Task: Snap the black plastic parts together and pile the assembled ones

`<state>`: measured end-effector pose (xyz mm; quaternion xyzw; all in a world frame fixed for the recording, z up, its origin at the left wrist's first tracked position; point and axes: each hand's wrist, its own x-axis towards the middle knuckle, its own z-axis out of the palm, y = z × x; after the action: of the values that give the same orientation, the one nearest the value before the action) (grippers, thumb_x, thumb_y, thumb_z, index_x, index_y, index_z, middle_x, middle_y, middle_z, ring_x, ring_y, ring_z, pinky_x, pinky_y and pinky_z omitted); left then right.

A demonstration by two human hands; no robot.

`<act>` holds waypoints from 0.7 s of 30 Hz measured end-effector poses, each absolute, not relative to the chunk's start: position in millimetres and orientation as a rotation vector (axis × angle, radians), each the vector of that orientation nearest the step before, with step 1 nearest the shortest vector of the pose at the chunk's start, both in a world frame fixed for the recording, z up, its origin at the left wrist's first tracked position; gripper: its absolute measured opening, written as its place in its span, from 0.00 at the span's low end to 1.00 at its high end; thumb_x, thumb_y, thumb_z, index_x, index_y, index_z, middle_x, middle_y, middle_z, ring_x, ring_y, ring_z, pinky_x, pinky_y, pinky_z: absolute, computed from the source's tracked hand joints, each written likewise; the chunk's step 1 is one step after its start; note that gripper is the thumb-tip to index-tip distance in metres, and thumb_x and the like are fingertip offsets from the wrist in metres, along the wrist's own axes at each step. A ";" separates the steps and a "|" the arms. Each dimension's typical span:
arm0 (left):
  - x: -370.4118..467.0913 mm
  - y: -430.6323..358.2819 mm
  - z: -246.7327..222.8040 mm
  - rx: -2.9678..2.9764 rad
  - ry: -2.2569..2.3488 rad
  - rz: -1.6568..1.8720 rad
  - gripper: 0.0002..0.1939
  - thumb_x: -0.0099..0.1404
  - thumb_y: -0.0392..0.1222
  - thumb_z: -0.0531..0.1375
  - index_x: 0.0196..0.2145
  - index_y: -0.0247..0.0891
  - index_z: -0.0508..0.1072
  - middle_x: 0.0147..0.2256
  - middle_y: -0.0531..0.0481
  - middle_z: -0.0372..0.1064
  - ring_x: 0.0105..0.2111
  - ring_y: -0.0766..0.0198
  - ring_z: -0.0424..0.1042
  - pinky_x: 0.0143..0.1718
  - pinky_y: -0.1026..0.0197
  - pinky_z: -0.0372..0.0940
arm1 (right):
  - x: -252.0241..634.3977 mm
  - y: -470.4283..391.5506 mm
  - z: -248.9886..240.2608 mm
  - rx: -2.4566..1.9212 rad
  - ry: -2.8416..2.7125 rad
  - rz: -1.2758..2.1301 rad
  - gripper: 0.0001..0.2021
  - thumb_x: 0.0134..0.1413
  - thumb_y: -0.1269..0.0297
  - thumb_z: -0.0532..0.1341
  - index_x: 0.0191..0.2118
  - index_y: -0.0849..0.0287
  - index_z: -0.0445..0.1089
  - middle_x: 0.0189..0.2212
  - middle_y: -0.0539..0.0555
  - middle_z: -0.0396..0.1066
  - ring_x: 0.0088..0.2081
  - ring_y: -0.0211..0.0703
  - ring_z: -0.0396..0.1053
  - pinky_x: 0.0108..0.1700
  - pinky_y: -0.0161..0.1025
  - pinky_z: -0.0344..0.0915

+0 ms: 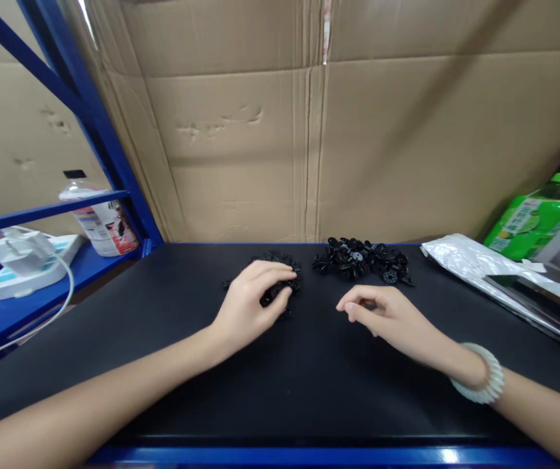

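My left hand reaches over a pile of small black plastic parts left of the middle. Its fingers are curved, with a gap between them and the thumb, and black parts show through that gap. My right hand hovers above the table to the right, with thumb and fingertips drawn together. Whether anything small sits between those fingertips is hidden. Just beyond it lies a second heap of black plastic parts, some of them round discs with holes. A pale coiled band is around my right wrist.
The black table top has a blue front edge. Cardboard closes off the back. On the left are a blue frame, a white power strip with its cable and a bottle. On the right lie a silver bag and a green-labelled pack.
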<state>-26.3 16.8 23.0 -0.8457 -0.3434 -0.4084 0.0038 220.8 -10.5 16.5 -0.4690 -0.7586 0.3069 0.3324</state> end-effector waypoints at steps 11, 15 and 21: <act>-12.1 -14.1 9.6 -3.005 -0.734 -0.939 0.11 0.64 0.31 0.56 0.42 0.38 0.74 0.44 0.46 0.74 0.46 0.58 0.69 0.51 0.54 0.62 | 330.4 45.7 41.2 -1.617 -2.065 -0.044 0.08 0.55 0.64 0.57 0.36 0.59 0.72 0.25 0.55 0.72 0.24 0.42 0.67 0.28 0.39 0.59; -11.6 -13.7 9.2 -3.040 -0.732 -0.933 0.12 0.64 0.31 0.56 0.43 0.39 0.74 0.44 0.46 0.74 0.46 0.58 0.69 0.51 0.53 0.63 | 330.0 57.7 24.9 -1.632 -2.085 -0.052 0.06 0.50 0.64 0.61 0.34 0.58 0.73 0.29 0.56 0.74 0.27 0.45 0.69 0.30 0.41 0.61; -12.0 -14.5 8.7 -3.062 -0.704 -0.967 0.13 0.64 0.30 0.56 0.44 0.38 0.73 0.45 0.46 0.73 0.47 0.58 0.69 0.50 0.53 0.64 | 321.8 56.3 21.4 -1.598 -2.046 -0.054 0.03 0.47 0.70 0.60 0.29 0.58 0.71 0.31 0.58 0.73 0.33 0.50 0.70 0.36 0.44 0.64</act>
<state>-12.0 -14.5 8.7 -0.9290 -0.2134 -0.2933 -0.0729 321.8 56.3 21.4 -0.5926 -0.7590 -0.0201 0.2690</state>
